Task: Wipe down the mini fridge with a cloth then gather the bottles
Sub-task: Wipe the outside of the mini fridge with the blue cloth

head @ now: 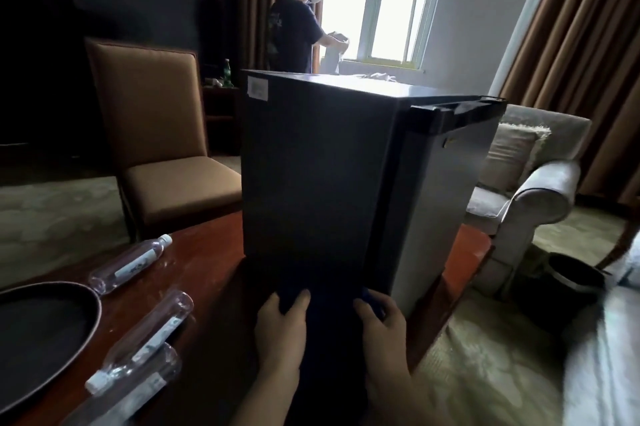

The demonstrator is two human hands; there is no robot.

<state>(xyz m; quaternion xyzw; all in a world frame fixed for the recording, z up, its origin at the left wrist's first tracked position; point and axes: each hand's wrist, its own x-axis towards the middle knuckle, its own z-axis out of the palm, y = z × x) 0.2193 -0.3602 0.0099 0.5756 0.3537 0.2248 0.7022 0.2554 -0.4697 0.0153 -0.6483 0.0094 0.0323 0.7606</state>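
The mini fridge [332, 166] stands upright on the reddish wooden counter [204, 259], a dark, matte box with its side panel toward me and its door edge to the right, where a glossy black trim strip runs along the top. A pale sticker sits near the upper left corner of the side panel. At the foot of that panel I see a dark blue cloth [325, 290], hard to separate from the fridge's shadow.

My left hand [282, 328] comes up from below with its fingers curled over the cloth's left part, thumb alongside. My right hand [381, 325] mirrors it on the cloth's right part, its fingers bent round the fabric just beside the fridge's lower corner. Both hands grip the cloth; neither is spread flat.

Left of the hands, three clear bottles lie on their sides on the counter: a far bottle [130, 263] with its white cap pointing away, a middle bottle [149, 339] with its cap toward me, and a near bottle [138, 387] just beside it. A dark round tray [79, 290] rests at the counter's left edge.

A brown chair [156, 134] stands behind the counter, a grey armchair [530, 183] to the right.
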